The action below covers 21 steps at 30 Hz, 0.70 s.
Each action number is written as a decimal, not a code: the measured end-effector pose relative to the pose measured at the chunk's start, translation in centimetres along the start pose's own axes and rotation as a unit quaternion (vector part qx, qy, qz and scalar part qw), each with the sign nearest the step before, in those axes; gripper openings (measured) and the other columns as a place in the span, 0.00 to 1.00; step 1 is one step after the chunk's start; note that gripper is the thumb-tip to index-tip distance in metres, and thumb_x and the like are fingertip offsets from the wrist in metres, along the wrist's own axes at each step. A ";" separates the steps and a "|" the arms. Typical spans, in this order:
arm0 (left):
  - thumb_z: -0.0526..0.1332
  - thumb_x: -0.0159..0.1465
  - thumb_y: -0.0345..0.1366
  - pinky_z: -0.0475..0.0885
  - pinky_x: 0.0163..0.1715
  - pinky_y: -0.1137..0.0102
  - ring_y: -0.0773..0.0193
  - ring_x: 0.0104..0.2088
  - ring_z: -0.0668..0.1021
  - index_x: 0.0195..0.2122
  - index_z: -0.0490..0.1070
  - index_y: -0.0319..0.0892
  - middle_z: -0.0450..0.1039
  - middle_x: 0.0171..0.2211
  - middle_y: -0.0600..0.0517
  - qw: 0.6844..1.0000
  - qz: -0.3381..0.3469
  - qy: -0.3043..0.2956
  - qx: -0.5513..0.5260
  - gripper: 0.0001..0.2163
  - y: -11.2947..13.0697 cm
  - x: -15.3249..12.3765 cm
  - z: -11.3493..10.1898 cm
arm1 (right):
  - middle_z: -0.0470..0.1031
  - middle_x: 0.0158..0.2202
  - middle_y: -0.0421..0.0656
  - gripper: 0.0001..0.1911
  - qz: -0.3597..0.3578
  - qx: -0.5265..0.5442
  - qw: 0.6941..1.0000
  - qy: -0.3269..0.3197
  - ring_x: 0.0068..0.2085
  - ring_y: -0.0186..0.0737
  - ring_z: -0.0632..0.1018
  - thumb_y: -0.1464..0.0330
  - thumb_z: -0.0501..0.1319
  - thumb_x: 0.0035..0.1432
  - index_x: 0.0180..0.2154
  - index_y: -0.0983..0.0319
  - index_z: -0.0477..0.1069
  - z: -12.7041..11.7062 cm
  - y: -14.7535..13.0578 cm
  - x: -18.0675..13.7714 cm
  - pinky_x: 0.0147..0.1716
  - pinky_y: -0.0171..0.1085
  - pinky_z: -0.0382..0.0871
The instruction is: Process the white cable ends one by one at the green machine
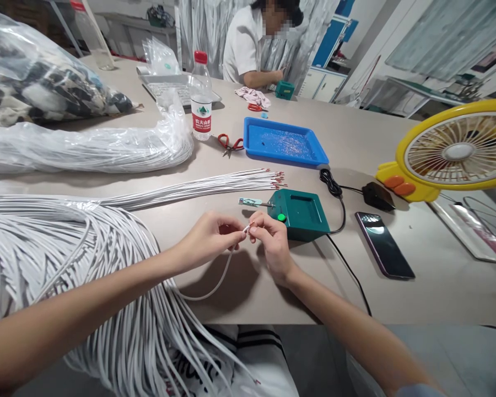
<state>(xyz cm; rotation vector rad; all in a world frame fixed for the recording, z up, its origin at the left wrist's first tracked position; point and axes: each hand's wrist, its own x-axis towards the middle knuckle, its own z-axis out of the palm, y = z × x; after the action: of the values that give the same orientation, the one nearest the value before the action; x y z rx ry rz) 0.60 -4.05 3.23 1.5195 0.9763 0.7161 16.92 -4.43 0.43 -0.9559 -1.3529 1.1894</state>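
Between thumb and fingers my left hand (221, 236) pinches a white cable (220, 282) close to its end. My right hand (269, 240) is closed on the short reddish wires at that same end, with the fingertips of both hands almost meeting. Just behind my right hand sits a green box (301, 212) with a green button and a small pale clip-like part on its left side. A large bundle of white cables (119, 275) spreads under my left forearm and hangs over the table edge. More cables (206, 184) lie straight behind my hands, their reddish ends pointing right.
A blue tray (252, 144) with small scraps, red-handled scissors (230, 144) and a water bottle (201, 96) stand farther back. On the right are a phone (384, 244), a black adapter (378, 196) and a yellow fan (458, 149). Another person (248, 47) sits across the table.
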 end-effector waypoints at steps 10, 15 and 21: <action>0.60 0.60 0.35 0.64 0.23 0.75 0.71 0.21 0.70 0.28 0.74 0.33 0.69 0.20 0.53 1.000 0.001 0.018 -0.009 0.10 0.5 0.0 -0.2 | 0.63 0.25 0.38 0.11 -0.027 -0.053 0.998 0.006 0.28 0.33 0.65 0.70 0.58 0.52 0.20 0.62 0.63 0.1 -0.2 -0.1 0.26 0.33 0.59; 0.60 0.60 0.36 0.63 0.24 0.75 0.71 0.22 0.68 0.28 0.73 0.34 0.67 0.20 0.54 0.998 0.040 0.047 -0.012 0.10 0.4 0.3 -0.6 | 0.63 0.25 0.38 0.09 -0.022 -0.064 0.998 0.006 0.27 0.32 0.65 0.69 0.58 0.54 0.23 0.62 0.65 0.2 0.7 -0.2 0.25 0.32 0.59; 0.62 0.58 0.36 0.65 0.24 0.74 0.70 0.22 0.70 0.29 0.74 0.34 0.70 0.21 0.52 0.998 0.028 0.046 -0.012 0.09 0.3 0.5 -0.7 | 0.70 0.35 0.42 0.11 -0.018 -0.043 0.998 0.033 0.32 0.34 0.70 0.63 0.61 0.56 0.40 0.60 0.71 -0.2 1.0 -0.4 0.27 0.32 0.66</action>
<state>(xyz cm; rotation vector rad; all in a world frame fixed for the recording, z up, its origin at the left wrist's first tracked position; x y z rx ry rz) 0.25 -3.25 3.60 1.5079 0.9933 0.8418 17.06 -4.60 -0.60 -1.0189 -1.3723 1.0701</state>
